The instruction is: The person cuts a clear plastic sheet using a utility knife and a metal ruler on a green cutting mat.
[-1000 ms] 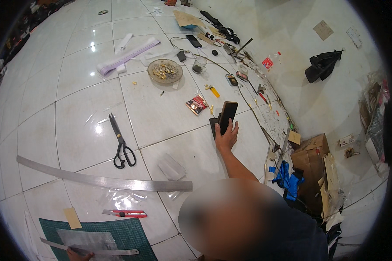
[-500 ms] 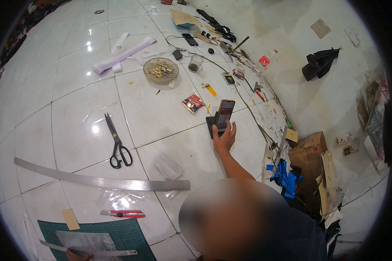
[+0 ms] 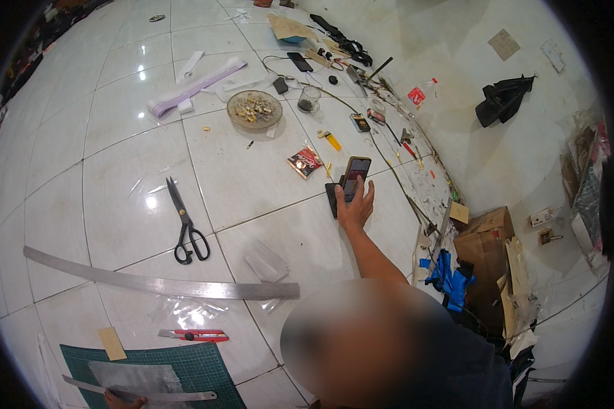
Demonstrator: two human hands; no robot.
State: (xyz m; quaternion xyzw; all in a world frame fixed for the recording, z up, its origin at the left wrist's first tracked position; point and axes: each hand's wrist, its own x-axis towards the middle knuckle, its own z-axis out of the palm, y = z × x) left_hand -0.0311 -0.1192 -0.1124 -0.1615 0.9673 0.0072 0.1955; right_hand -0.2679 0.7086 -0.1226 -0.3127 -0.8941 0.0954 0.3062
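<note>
My right hand point(image 3: 354, 210) is stretched out to a phone point(image 3: 356, 174) propped upright on a small black stand point(image 3: 333, 200). Its fingers are spread, with one fingertip over the lit screen. At the lower left, my left hand point(image 3: 124, 402) is cut off by the picture's edge, its fingers on a thin steel ruler point(image 3: 191, 396). That ruler lies across a clear plastic sheet point(image 3: 136, 375) on a green cutting mat point(image 3: 208, 365). A red utility knife point(image 3: 208, 335) rests just beyond the mat, near a tan card piece point(image 3: 112, 343).
A long metal strip point(image 3: 157, 284) and black scissors point(image 3: 183, 225) lie on the tiled floor point(image 3: 126, 218). Farther off are a glass ashtray full of butts point(image 3: 254, 110), a yellow lighter point(image 3: 332, 141) and a red packet point(image 3: 304, 162). A cardboard box point(image 3: 484, 235) stands at the right wall.
A finger of my right hand has moved up over the phone's screen, and the hand's fingers have shifted. The left hand stays at the ruler.
</note>
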